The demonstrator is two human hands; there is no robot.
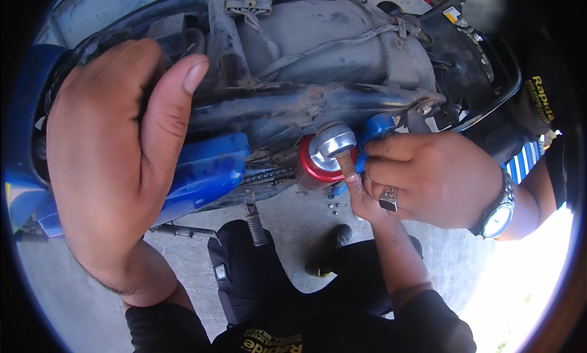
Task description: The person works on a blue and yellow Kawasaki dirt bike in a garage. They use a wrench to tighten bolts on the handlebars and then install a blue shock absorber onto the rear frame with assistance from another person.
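Note:
A motorcycle stripped of its seat lies across the view, with a dark rusty frame tube (312, 102) and a blue side panel (211, 172). Over its left part is my left hand (113, 157), thumb stretched apart, the other fingers bent down and mostly hidden. Below the tube stands a red shock absorber (312, 172) with a silver eye (335, 140). A rusty threaded bolt (347, 164) points from the eye toward me. The thumb of my right hand (365, 205) presses on the bolt's end; its other fingers are hidden behind another person's hand (431, 172), which touches a blue cap (378, 128).
The other person's hand wears a ring and a watch (496, 218) and comes in from the right. More hands show at the top edge. A cable (333, 47) crosses the grey rear mudguard (299, 29). A chain (269, 175) runs below the frame. Small bits lie on the concrete floor (287, 215).

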